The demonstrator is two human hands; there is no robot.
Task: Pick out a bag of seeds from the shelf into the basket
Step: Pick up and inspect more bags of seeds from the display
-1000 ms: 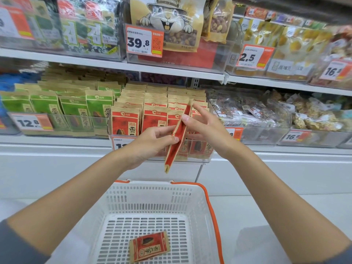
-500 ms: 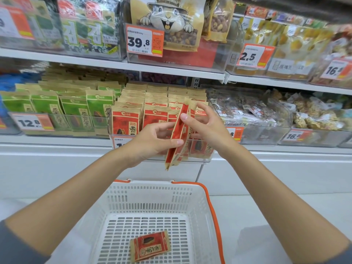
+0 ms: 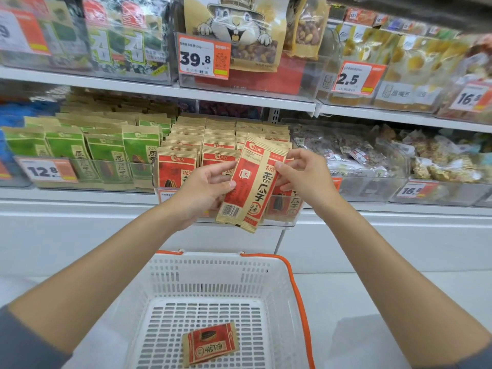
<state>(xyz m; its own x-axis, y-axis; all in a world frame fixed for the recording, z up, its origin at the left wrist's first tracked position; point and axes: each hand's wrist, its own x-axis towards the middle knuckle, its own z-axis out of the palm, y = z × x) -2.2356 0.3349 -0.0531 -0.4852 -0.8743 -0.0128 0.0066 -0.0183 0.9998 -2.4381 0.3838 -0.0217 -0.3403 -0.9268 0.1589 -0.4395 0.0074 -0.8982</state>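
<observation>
Grip: left hand [image 3: 205,190] pinches the left edge of the red-and-tan paper seed bag [image 3: 253,182], thumb on the printed face. Right hand [image 3: 303,177] pinches the right edge near the top. Both are grasping, neither has let go.
Bag position: in the air, just in front of the row of same red bags [image 3: 177,166] on the white shelf [image 3: 80,198], above the white plastic basket w/ orange handle [image 3: 202,272], not in it yet.
Why held so: two edge pinches keep the flat face toward the person; prob. the pack is being checked.
Tilt: top leans right, barcode end lowest.
Bag look: tall flat pouch, tan borders, red middle w/ big dark characters, logo at top, barcode at bottom; slightly bent, seems light.
Basket content: one similar red seed packet [image 3: 210,342] lies flat on the grid bottom.
Why basket there: right below the hands, so a short lowering should be enough.
</observation>
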